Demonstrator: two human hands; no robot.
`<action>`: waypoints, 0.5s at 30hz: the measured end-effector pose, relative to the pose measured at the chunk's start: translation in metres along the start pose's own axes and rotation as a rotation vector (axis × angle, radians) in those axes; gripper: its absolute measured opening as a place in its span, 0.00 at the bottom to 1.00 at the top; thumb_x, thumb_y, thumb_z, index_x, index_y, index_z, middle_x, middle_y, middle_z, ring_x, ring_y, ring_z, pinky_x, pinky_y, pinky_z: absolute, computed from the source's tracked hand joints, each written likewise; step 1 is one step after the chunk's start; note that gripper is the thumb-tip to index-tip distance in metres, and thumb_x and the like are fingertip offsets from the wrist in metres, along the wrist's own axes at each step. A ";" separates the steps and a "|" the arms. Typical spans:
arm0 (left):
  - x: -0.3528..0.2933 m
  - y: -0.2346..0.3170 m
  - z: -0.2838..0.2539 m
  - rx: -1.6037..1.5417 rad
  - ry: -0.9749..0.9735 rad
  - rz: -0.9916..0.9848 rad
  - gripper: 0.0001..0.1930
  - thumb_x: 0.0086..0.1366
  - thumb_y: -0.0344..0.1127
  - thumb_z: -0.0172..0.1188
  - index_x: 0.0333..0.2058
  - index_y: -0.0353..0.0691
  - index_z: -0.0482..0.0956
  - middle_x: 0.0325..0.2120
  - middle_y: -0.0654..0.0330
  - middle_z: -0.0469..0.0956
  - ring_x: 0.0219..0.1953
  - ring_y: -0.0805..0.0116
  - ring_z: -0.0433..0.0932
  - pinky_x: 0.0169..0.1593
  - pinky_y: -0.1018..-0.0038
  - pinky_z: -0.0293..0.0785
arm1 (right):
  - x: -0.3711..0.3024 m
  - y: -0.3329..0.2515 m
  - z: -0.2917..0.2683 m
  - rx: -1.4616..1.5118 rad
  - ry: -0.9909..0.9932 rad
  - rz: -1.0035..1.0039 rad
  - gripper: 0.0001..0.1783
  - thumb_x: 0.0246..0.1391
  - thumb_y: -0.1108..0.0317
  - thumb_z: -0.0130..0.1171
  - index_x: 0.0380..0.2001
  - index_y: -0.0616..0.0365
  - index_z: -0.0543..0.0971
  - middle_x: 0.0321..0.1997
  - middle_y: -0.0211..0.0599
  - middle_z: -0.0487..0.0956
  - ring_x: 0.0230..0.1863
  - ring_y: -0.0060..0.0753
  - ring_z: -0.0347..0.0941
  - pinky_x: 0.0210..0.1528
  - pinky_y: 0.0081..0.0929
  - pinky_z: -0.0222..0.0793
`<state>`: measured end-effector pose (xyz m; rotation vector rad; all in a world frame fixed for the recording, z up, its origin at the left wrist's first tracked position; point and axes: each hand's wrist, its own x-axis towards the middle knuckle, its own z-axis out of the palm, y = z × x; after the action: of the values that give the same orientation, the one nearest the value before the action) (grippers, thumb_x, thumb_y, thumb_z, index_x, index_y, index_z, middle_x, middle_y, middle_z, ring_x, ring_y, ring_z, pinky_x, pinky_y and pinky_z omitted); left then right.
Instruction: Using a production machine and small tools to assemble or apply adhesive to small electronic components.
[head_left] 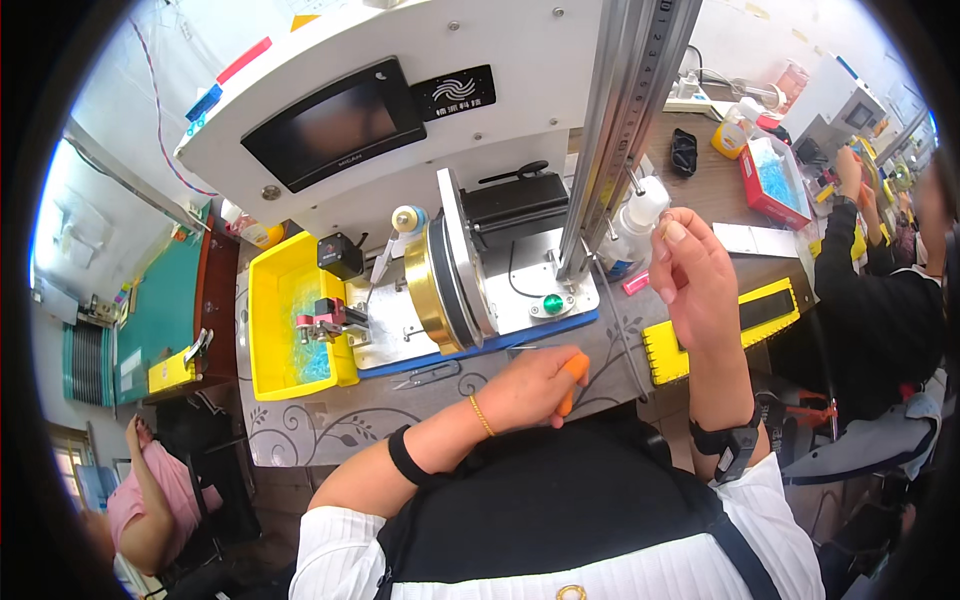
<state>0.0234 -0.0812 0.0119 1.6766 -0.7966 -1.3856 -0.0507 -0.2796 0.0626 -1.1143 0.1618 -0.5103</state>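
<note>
My right hand (692,272) is raised in front of the machine, thumb and forefinger pinched on a small pale piece, close beside a white squeeze bottle (638,212). My left hand (535,385) rests low at the table's near edge with its fingers curled and orange finger cots on the fingertips; I see nothing in it. Just beyond it stands the winding machine's brass-coloured wheel (432,292) on a metal base with a green button (552,303). Small grey snips (425,375) lie on the table left of my left hand.
A yellow tray (268,330) with blue pieces sits left of the machine. A yellow block with a black strip (722,325) lies at right. A red box (768,178) stands further back. A co-worker in black (875,300) works at right; another person (150,500) sits lower left.
</note>
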 end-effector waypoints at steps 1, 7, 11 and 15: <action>-0.001 0.000 -0.001 0.066 -0.010 0.003 0.16 0.72 0.43 0.39 0.33 0.39 0.71 0.15 0.62 0.74 0.17 0.73 0.77 0.24 0.77 0.70 | -0.002 0.003 -0.001 -0.077 0.036 -0.015 0.07 0.63 0.65 0.51 0.35 0.58 0.72 0.29 0.25 0.70 0.19 0.13 0.62 0.23 0.13 0.58; -0.021 0.008 0.000 0.159 -0.080 -0.059 0.14 0.70 0.39 0.39 0.34 0.39 0.72 0.15 0.61 0.75 0.17 0.71 0.77 0.26 0.76 0.71 | -0.012 0.008 -0.004 -0.369 0.087 -0.087 0.07 0.64 0.65 0.50 0.37 0.58 0.71 0.34 0.29 0.76 0.25 0.13 0.68 0.24 0.13 0.60; -0.041 0.004 -0.007 0.224 -0.105 -0.091 0.14 0.70 0.39 0.40 0.35 0.39 0.73 0.15 0.60 0.75 0.18 0.71 0.78 0.27 0.75 0.71 | -0.035 0.011 -0.024 -0.344 0.043 0.166 0.07 0.65 0.65 0.47 0.37 0.56 0.71 0.37 0.31 0.78 0.22 0.14 0.69 0.23 0.11 0.61; -0.058 -0.002 -0.009 0.292 -0.137 -0.073 0.13 0.70 0.38 0.41 0.36 0.40 0.74 0.15 0.60 0.75 0.18 0.70 0.78 0.28 0.73 0.72 | -0.051 0.037 -0.009 -0.499 -0.075 0.522 0.09 0.65 0.62 0.48 0.38 0.56 0.70 0.42 0.36 0.80 0.17 0.14 0.68 0.19 0.12 0.61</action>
<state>0.0205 -0.0287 0.0390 1.8614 -1.0671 -1.5042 -0.0874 -0.2504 0.0194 -1.5082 0.5189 0.0499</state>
